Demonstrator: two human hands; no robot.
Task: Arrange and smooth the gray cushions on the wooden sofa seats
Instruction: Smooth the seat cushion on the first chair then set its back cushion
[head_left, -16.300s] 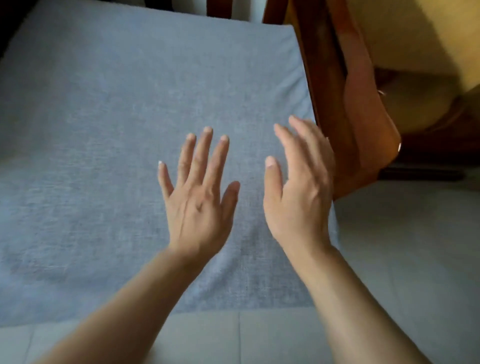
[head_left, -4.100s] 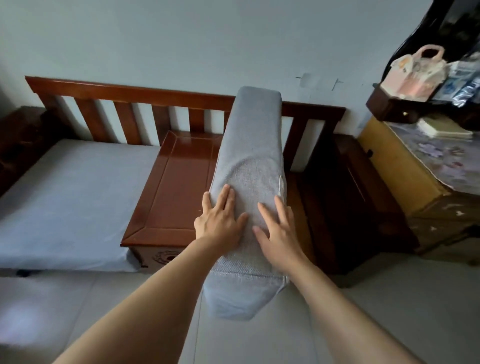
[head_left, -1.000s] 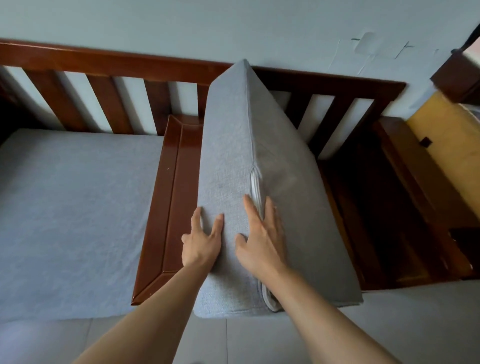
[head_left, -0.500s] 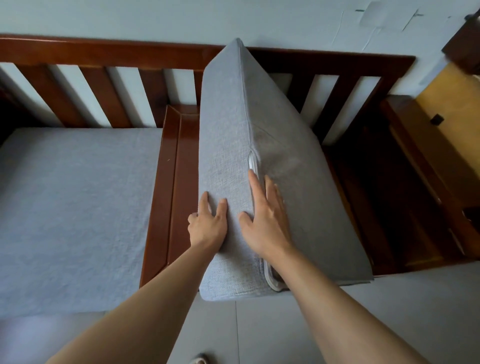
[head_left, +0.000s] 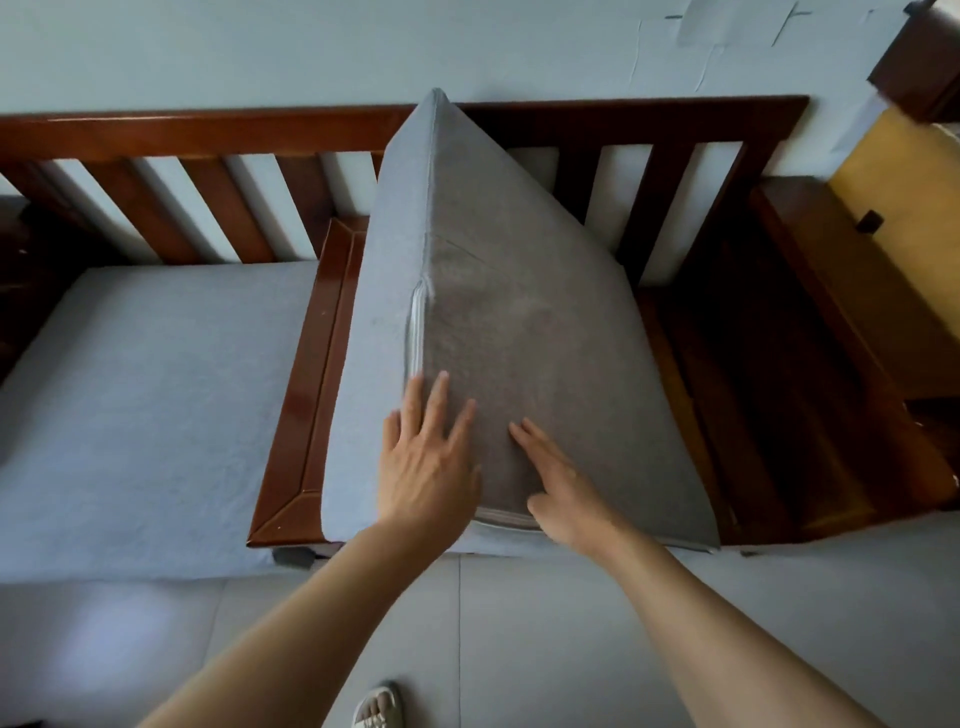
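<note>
Partly, the wooden sofa (head_left: 306, 395) seat is hidden beneath the tilted gray cushion (head_left: 519, 322), on which the left hand (head_left: 423, 462) and right hand (head_left: 563, 488) are laid flat, fingers straight, nothing grasped.

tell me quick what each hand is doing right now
Left hand: open, fingers flat on the tilted gray cushion.
Right hand: open, fingers pressing the same cushion.

Both flat hands, left hand (head_left: 426, 467) and right hand (head_left: 566, 493), on tilted gray cushion (head_left: 519, 322)

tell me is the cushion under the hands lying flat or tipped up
Tipped up: the cushion leans, its left edge raised, with bare wooden seat beside it.
</note>
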